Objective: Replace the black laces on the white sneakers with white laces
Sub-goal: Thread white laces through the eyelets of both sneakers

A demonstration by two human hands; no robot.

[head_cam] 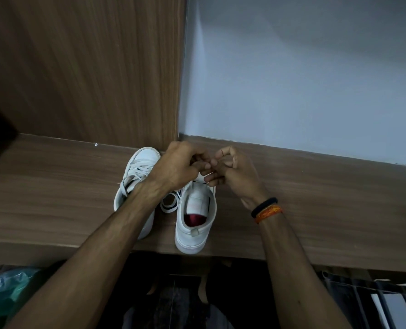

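Right sneaker (194, 224): stood on wooden shelf (315, 210), heel at the front edge, tongue up, red insole showing.
Hands: left hand (180, 167) and right hand (232, 174) met above its toe end, fingers curled, pinching something small; lace colour there couldn't be told.
Loose lace (170, 205): black-and-white loop between the shoes.
Left sneaker (135, 181): just beside, white laces threaded.
Wristbands (267, 210): black and orange, right wrist.

Wooden shelf (315, 198) is occupied by two white sneakers: left sneaker (135, 176), laced white, lies under the left forearm; right sneaker (194, 224) sits below both hands. Loose lace (168, 205) lies between them.
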